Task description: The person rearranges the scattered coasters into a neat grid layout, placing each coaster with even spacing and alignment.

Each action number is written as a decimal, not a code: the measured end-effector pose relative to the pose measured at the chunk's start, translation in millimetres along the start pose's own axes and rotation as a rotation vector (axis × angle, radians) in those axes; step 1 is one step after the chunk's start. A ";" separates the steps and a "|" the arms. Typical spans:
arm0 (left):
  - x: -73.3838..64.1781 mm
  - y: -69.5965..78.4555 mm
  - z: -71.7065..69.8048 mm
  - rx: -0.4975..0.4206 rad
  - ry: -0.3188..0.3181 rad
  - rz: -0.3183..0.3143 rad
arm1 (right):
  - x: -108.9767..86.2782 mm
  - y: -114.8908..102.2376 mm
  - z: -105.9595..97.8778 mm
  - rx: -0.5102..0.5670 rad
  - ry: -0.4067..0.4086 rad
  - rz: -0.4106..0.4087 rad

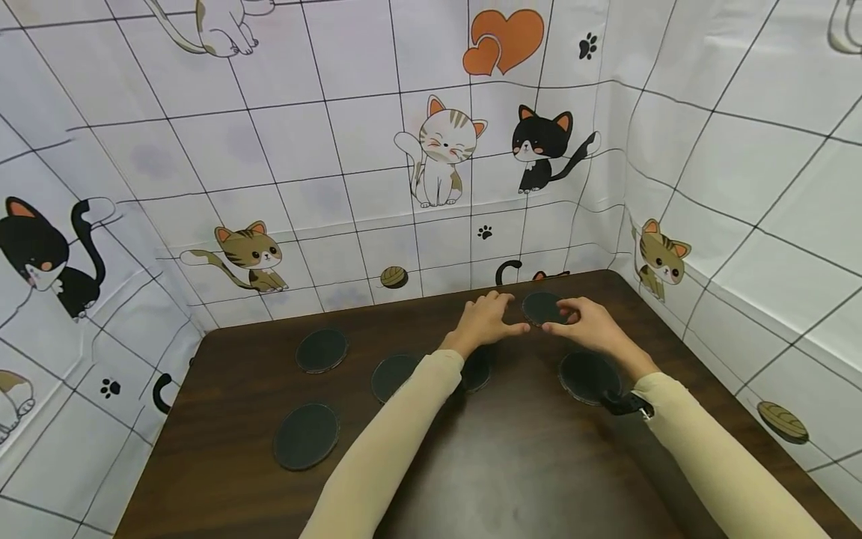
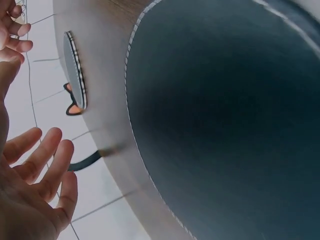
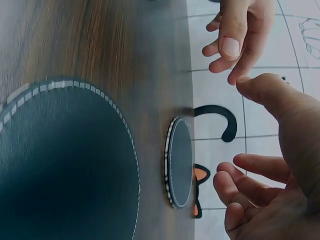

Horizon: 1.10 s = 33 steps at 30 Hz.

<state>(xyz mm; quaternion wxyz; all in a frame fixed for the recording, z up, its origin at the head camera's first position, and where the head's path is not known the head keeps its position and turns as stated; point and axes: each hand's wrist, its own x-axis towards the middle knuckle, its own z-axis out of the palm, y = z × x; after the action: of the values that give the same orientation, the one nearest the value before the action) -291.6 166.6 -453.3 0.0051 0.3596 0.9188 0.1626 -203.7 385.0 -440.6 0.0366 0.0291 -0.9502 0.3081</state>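
Note:
My left hand (image 1: pixel 483 323) and right hand (image 1: pixel 595 329) hover over the back right of the table, on either side of a dark round coaster (image 1: pixel 539 307). Nothing is held in either one. Their thumbs point toward each other, and their fingers are loosely bent. In the right wrist view that coaster (image 3: pixel 181 162) lies on the wood with a white-stitched edge, apart from the fingers. A second coaster (image 1: pixel 587 376) lies under my right wrist. Below the left wrist lies another coaster (image 1: pixel 478 372), partly hidden by the sleeve; a large coaster (image 2: pixel 225 115) fills much of the left wrist view.
More dark coasters lie to the left: one at the back (image 1: pixel 322 350), one beside my left forearm (image 1: pixel 392 376), one nearer the front (image 1: pixel 306 436). The brown wooden table (image 1: pixel 229 419) meets cat-patterned walls (image 1: pixel 323 150) at the back and sides.

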 end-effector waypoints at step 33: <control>66.6 -5.4 39.3 -0.052 -0.124 -0.031 | 32.8 59.1 15.2 -0.020 0.011 0.090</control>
<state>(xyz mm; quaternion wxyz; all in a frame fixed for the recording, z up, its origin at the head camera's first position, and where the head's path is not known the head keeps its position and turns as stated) -339.5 218.6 -484.9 0.0740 0.3544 0.9177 0.1636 -241.8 422.8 -484.5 0.0284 -0.0155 -0.9534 0.2998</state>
